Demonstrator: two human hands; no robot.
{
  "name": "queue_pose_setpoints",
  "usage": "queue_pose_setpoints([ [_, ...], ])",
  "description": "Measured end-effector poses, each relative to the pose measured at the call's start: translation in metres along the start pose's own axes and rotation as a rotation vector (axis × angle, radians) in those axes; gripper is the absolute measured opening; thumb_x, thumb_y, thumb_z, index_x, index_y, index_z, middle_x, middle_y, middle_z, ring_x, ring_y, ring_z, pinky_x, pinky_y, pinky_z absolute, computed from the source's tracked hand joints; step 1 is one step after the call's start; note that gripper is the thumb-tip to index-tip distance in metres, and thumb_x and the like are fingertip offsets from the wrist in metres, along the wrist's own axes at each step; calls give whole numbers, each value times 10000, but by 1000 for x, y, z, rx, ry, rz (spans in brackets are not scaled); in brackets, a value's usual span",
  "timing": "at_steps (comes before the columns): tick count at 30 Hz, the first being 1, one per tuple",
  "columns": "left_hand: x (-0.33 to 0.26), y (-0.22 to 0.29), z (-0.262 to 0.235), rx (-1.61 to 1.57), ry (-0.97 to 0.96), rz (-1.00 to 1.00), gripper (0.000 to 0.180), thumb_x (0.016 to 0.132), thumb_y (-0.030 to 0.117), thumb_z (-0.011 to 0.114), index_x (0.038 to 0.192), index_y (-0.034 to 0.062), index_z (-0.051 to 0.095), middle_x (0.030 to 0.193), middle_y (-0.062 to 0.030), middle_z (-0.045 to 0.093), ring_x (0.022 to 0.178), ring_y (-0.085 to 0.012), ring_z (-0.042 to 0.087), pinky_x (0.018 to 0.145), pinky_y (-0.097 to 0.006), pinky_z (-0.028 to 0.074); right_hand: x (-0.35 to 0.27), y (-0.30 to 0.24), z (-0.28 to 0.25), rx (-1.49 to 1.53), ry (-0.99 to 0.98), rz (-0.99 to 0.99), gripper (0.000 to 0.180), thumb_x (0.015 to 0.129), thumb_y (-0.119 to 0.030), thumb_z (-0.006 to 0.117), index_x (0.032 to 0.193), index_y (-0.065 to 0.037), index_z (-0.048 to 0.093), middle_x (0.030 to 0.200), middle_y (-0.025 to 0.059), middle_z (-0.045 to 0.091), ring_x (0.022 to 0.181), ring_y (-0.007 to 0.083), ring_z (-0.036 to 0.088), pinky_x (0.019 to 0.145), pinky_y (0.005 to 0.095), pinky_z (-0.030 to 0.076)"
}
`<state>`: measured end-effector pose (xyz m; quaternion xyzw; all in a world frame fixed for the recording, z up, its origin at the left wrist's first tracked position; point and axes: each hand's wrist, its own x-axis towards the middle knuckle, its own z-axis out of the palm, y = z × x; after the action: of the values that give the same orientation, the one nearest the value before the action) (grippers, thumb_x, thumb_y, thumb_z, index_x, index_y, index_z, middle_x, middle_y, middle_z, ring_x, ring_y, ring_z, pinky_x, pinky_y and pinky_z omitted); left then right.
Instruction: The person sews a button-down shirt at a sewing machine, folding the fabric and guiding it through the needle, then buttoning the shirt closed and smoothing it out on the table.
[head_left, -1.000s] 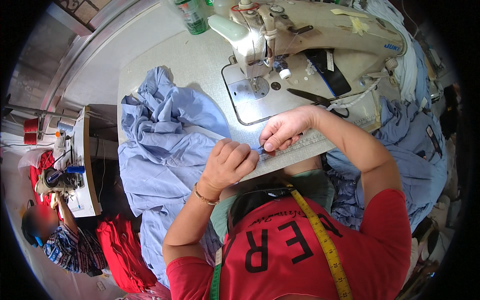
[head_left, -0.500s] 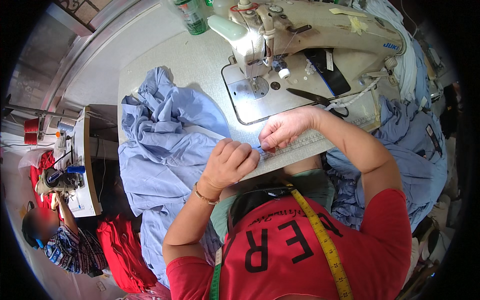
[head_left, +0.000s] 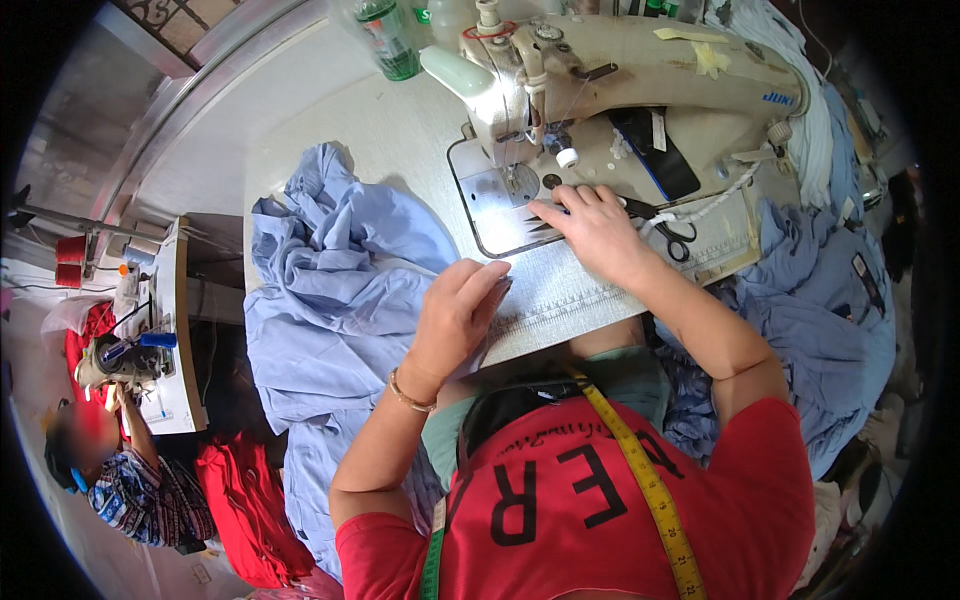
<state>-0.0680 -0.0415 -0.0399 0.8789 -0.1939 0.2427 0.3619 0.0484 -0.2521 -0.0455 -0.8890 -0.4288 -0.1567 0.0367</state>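
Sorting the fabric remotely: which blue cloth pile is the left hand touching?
The crumpled blue pile left of the sewing machine; left hand rests on its edge.

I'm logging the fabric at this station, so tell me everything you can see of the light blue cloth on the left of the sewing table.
The light blue cloth is a thin woven-looking fabric, crumpled into deep folds. It lies heaped on the left part of the pale sewing table and spills over the near edge, hanging down toward the floor. The left hand rests on its right edge, fingers curled over a folded bit. It stops short of the sewing machine; the right hand does not touch it.
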Motion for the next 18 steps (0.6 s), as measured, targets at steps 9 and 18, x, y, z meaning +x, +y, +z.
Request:
queue_pose_setpoints([
  [9,10,-8,-9,-441,-253,-665,224,895,187,627,932,-34,638,773,-92,640,714,-109,551,662,-282,460,8,-41,-2,1397,-117,271,269,855,-119,630,1111,-41,604,931,79,615,785,137,581,721,288,478],
  [18,16,-25,-27,-552,-232,-744,191,897,189,645,931,2,641,767,64,573,712,-25,484,631,-193,416,23,-43,14,1876,95,684,178,956,-202,531,852,-59,548,623,-31,480,459,60,413,456,185,362],
])
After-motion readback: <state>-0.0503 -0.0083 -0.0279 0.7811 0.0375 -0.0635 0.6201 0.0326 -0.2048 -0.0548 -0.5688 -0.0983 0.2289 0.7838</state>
